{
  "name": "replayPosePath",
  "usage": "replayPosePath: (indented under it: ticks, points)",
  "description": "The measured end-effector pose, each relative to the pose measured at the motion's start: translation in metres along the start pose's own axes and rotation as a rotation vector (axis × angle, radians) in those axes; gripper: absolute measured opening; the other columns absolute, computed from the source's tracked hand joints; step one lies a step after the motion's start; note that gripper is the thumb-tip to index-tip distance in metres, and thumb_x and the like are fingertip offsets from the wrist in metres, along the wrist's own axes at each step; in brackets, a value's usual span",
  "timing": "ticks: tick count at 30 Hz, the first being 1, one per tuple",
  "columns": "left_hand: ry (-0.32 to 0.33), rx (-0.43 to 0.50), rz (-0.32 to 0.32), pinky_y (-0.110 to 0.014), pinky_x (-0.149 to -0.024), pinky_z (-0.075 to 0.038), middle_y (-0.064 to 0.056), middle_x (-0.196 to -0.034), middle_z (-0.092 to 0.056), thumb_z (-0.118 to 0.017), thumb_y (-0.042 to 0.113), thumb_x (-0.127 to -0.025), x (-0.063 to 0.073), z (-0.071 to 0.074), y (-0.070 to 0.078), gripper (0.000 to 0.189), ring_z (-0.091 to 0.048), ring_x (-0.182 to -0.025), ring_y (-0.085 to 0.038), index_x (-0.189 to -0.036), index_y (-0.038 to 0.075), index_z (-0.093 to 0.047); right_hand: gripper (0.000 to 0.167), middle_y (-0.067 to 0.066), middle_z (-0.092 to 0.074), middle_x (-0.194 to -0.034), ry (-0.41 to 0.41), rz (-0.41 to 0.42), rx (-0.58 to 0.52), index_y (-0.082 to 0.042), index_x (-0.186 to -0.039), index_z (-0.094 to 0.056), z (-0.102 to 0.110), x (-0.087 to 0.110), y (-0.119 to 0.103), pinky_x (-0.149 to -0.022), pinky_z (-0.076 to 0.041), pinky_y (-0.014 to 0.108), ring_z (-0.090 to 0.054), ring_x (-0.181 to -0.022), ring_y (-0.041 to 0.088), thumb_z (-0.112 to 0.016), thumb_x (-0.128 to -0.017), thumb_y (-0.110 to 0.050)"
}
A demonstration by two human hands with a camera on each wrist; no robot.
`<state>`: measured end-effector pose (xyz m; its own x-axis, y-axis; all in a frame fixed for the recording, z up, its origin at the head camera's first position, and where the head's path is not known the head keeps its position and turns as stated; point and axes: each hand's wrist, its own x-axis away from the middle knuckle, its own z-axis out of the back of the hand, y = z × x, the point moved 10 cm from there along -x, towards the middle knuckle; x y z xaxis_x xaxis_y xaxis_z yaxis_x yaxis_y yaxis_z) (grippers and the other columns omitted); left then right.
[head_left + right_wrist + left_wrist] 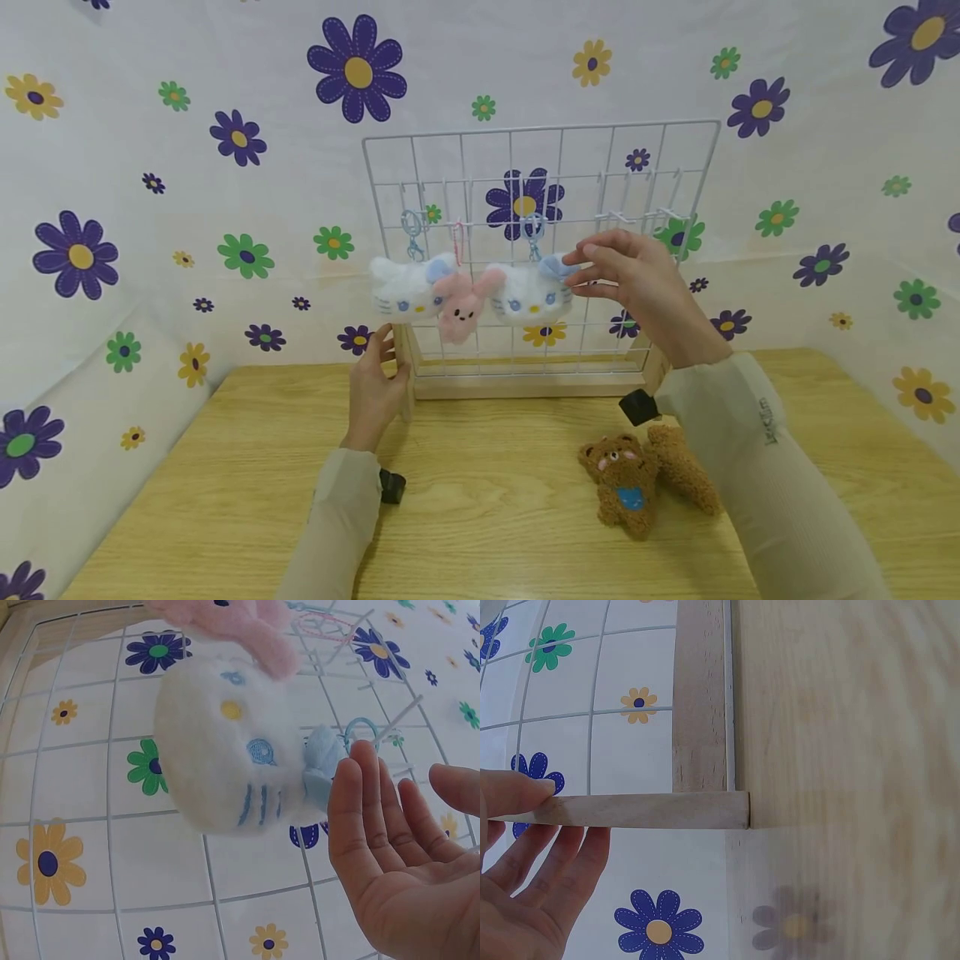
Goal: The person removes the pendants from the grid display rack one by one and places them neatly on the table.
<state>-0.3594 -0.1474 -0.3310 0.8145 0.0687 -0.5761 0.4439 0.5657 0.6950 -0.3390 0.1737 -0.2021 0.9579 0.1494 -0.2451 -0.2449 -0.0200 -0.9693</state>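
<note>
A white wire grid rack (540, 130) stands on a wooden base (525, 386). From its hooks hang a white cat plush keychain (397, 283) on the left, a pink rabbit plush (459, 315) in the middle and a second white cat plush (525, 304) with a blue bow. My left hand (377, 392) grips the rack's wooden side post (652, 811), thumb on one face and fingers on the other. Close to the second cat's bow, my right hand (641, 275) has its fingers extended; in the right wrist view nothing lies in its palm.
On the wooden table (480, 517) lie a brown bear plush (618, 483) and another brown plush (686, 475), partly behind the right sleeve. More white hooks (622, 218) stick out at the rack's right. A flower-printed cloth (292, 183) hangs behind.
</note>
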Motion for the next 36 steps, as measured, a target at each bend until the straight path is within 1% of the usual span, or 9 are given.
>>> replayPosePath:
  ticks: [4,10,12,17,26,32,36]
  points:
    - [-0.001,0.007,0.002,-0.056,-0.089,-0.056,-0.03,-0.124,-0.064,-0.068,-0.013,-0.088,0.0,0.0,-0.001,0.058,-0.066,-0.106,-0.044,-0.142,-0.004,-0.049,0.023,0.011,-0.067,-0.114,0.013,0.0,0.014,-0.001,-0.12,-0.059,-0.002,-0.004,-0.001,-0.089,-0.057,0.03,-0.07,-0.096,0.021,-0.056,-0.105,-0.018]
    - [-0.004,0.008,0.01,-0.056,-0.088,-0.057,-0.03,-0.125,-0.064,-0.068,-0.012,-0.088,0.0,0.0,-0.002,0.058,-0.066,-0.107,-0.043,-0.142,-0.005,-0.048,0.028,0.015,-0.064,-0.123,0.027,-0.013,0.062,0.0,-0.125,-0.058,-0.006,-0.01,-0.003,-0.092,-0.056,0.031,-0.069,-0.099,0.022,-0.053,-0.107,-0.021]
    - [0.0,0.006,0.002,-0.056,-0.087,-0.057,-0.031,-0.125,-0.064,-0.067,-0.013,-0.088,0.0,0.0,-0.001,0.058,-0.066,-0.106,-0.044,-0.142,-0.005,-0.048,0.029,0.015,-0.063,-0.125,0.028,-0.017,0.077,0.0,-0.127,-0.057,-0.007,-0.011,-0.005,-0.094,-0.056,0.032,-0.069,-0.1,0.022,-0.053,-0.107,-0.021]
    - [-0.003,0.003,0.007,-0.056,-0.086,-0.057,-0.03,-0.125,-0.064,-0.067,-0.013,-0.088,0.0,0.0,-0.001,0.058,-0.066,-0.106,-0.043,-0.142,-0.004,-0.048,0.034,0.016,-0.063,-0.126,0.033,-0.028,0.092,0.002,-0.133,-0.054,-0.01,-0.015,-0.005,-0.096,-0.055,0.033,-0.069,-0.101,0.022,-0.052,-0.107,-0.019]
    - [-0.001,0.007,0.014,-0.056,-0.088,-0.056,-0.03,-0.124,-0.064,-0.067,-0.013,-0.088,0.001,0.001,-0.001,0.058,-0.066,-0.107,-0.044,-0.142,-0.004,-0.049,0.038,0.018,-0.059,-0.133,0.014,-0.046,0.057,0.004,-0.136,-0.051,-0.013,-0.019,-0.003,-0.094,-0.056,0.033,-0.069,-0.099,0.022,-0.053,-0.107,-0.019]
    - [0.002,0.014,0.002,-0.057,-0.088,-0.056,-0.031,-0.123,-0.064,-0.066,-0.013,-0.088,0.001,0.001,0.0,0.057,-0.066,-0.106,-0.044,-0.142,-0.004,-0.049,0.037,0.02,-0.057,-0.135,0.003,-0.056,0.051,0.005,-0.137,-0.051,-0.016,-0.023,-0.003,-0.089,-0.057,0.03,-0.07,-0.095,0.021,-0.052,-0.107,-0.017]
    - [0.003,0.014,-0.001,-0.056,-0.089,-0.056,-0.03,-0.124,-0.064,-0.067,-0.013,-0.088,0.001,0.001,0.0,0.058,-0.066,-0.106,-0.044,-0.142,-0.004,-0.049,0.038,0.022,-0.054,-0.139,-0.004,-0.077,0.043,0.004,-0.138,-0.05,-0.019,-0.025,-0.003,-0.085,-0.058,0.029,-0.07,-0.092,0.021,-0.053,-0.107,-0.018]
